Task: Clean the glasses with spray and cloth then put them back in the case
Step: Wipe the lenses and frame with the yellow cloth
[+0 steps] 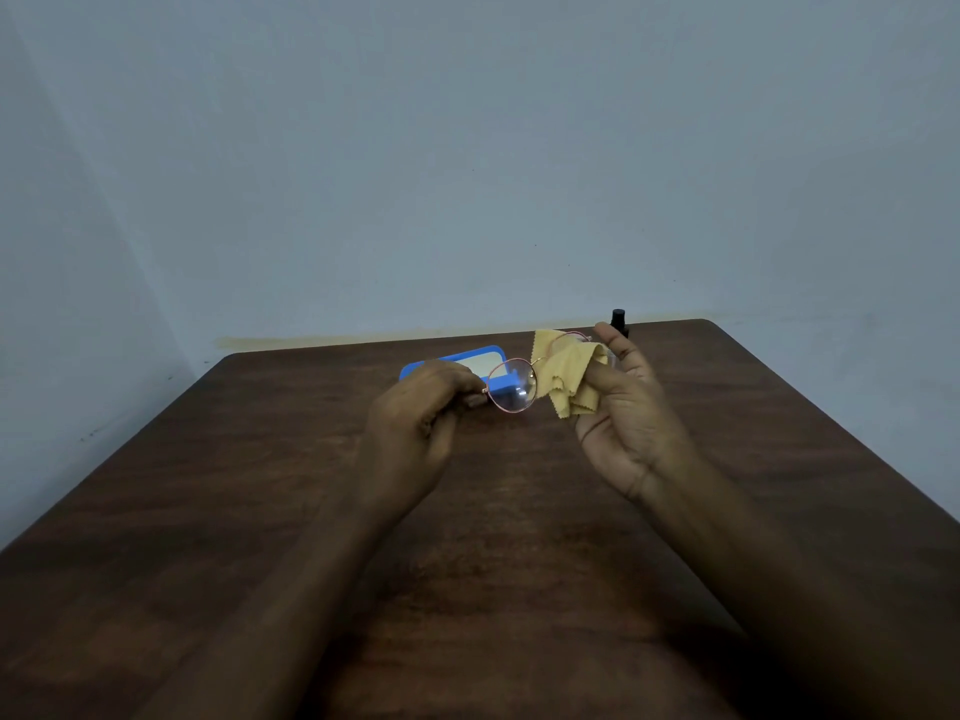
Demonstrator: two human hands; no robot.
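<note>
Round glasses [511, 391] with a thin pinkish metal frame are held up above the table. My left hand [415, 423] pinches their left end near the hinge. My right hand [631, 407] pinches a yellow cloth [566, 379] around the right lens, which the cloth hides. The left lens is bare. Behind the hands an open blue case [467, 362] with a pale lining lies on the table. A small spray bottle [619, 320] with a black cap stands at the back, mostly hidden behind my right hand.
The dark wooden table [260, 511] fills the lower view, its far edge against a pale blue wall [467, 148]. The table's right corner is rounded, close to the bottle.
</note>
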